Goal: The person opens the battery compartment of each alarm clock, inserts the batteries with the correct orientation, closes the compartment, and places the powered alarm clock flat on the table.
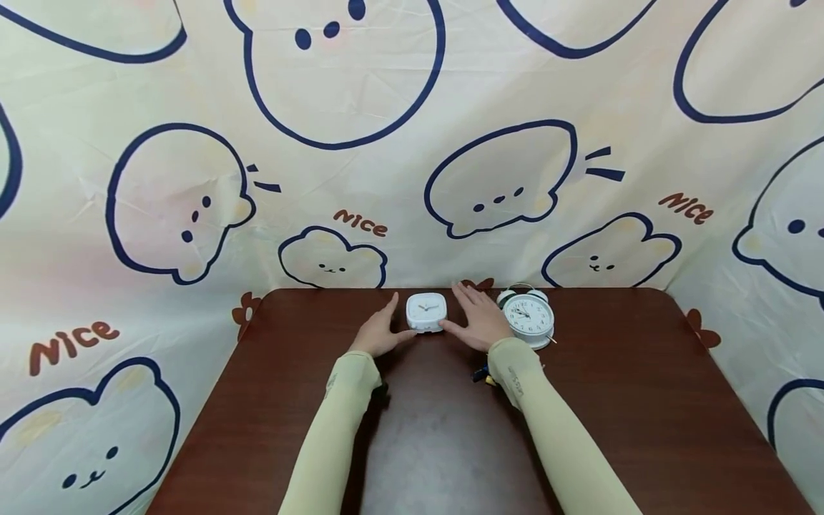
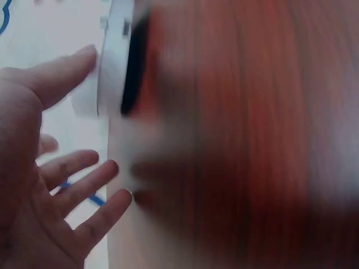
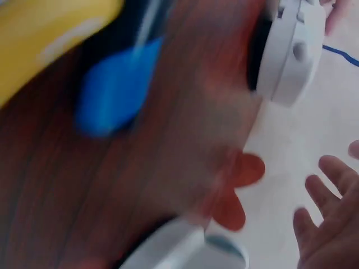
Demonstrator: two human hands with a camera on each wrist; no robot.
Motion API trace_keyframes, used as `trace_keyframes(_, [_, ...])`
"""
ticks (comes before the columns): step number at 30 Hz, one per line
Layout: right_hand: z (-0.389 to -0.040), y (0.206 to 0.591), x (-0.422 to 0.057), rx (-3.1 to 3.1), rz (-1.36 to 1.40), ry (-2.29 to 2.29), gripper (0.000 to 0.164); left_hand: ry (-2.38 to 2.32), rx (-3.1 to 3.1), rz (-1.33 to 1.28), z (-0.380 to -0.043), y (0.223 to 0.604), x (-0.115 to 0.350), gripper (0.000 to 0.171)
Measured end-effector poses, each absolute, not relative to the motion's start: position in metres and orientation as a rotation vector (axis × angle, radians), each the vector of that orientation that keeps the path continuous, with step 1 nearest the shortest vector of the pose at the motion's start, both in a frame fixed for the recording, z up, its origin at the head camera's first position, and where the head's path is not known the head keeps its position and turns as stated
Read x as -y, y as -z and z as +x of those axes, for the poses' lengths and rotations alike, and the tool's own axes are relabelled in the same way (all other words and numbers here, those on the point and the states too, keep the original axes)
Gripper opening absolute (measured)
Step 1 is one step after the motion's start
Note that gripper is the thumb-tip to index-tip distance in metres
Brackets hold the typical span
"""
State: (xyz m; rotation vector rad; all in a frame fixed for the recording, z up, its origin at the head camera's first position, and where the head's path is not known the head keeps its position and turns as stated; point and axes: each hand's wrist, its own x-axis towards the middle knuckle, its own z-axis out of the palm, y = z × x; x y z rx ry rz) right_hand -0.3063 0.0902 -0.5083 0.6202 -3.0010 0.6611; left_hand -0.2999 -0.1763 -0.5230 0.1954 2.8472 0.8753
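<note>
A small white square clock with rounded corners stands near the far edge of the table. To its left is my left hand, fingers spread and the thumb tip near the clock's lower corner. My right hand is on the other side, fingers extended toward the far edge and thumb close to the clock's lower right. In the left wrist view the left thumb overlaps the side of the clock, the other fingers loose. The right wrist view shows spread right fingers apart from the clock.
A white twin-bell alarm clock stands just right of my right hand. Under the right wrist lie a blue-and-black thing and a yellow one. A cartoon-printed cloth rises behind the brown table.
</note>
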Motion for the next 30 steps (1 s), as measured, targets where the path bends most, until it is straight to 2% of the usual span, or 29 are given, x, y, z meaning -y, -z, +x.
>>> trace_keyframes(4, [-0.313, 0.515, -0.075, 3.115, 0.567, -0.778, 0.096, -0.993, -2.786, 0.234, -0.302, 0.524, 0.157, 0.102])
trace_keyframes(9, [-0.314, 0.522, -0.064, 3.212, 0.516, -0.924, 0.092, -1.065, -2.751, 0.251, -0.3, 0.529, 0.144, 0.094])
trace_keyframes(14, [-0.313, 0.524, -0.065, 3.191, 0.506, -1.002, 0.09, -1.139, -2.772, 0.244, -0.301, 0.533, 0.135, 0.095])
trace_keyframes(24, [-0.305, 0.53, -0.069, 3.159, 0.459, -1.117, 0.086, -1.205, -2.813, 0.247, -0.292, 0.538, 0.135, 0.088])
trace_keyframes(30, [-0.29, 0.519, -0.069, 3.108, 0.426, -1.31, 0.083, -1.305, -2.842, 0.268, -0.285, 0.539, 0.14, 0.086])
